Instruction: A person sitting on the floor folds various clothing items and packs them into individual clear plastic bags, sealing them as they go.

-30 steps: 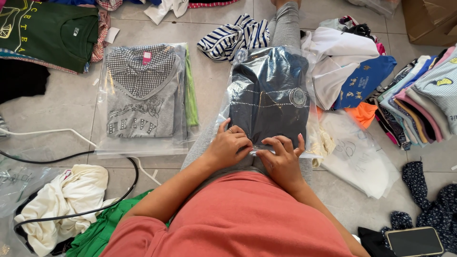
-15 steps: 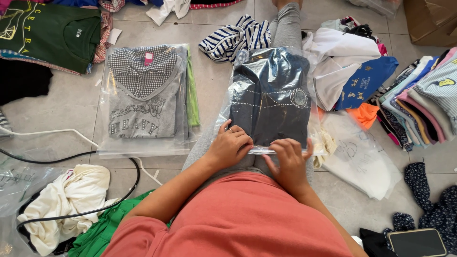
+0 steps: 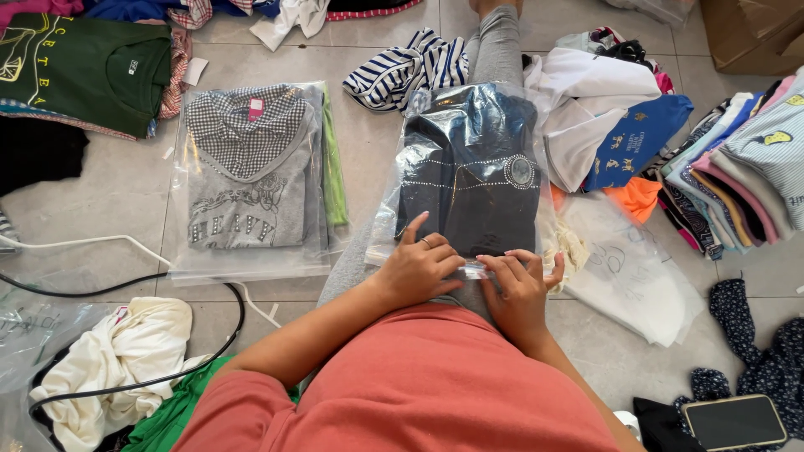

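A clear plastic bag (image 3: pixel 469 167) holding a folded dark navy garment lies on my outstretched leg. My left hand (image 3: pixel 417 266) presses down on the bag's near edge, fingers spread over the folded flap. My right hand (image 3: pixel 519 289) pinches the same edge beside it, fingertips on the strip of plastic between both hands. The two hands nearly touch at the bag's near end.
A second bagged grey and checked shirt (image 3: pixel 247 180) lies on the tile floor to the left. A striped garment (image 3: pixel 406 71), a stack of folded clothes (image 3: pixel 745 159), empty bags (image 3: pixel 628 276), a black cable (image 3: pixel 126 293), a white cloth (image 3: pixel 109 360) and a phone (image 3: pixel 734 421) surround me.
Both hands have stayed on the bag's near edge. My right hand has slid slightly right along the flap, and my left fingers have spread flatter.
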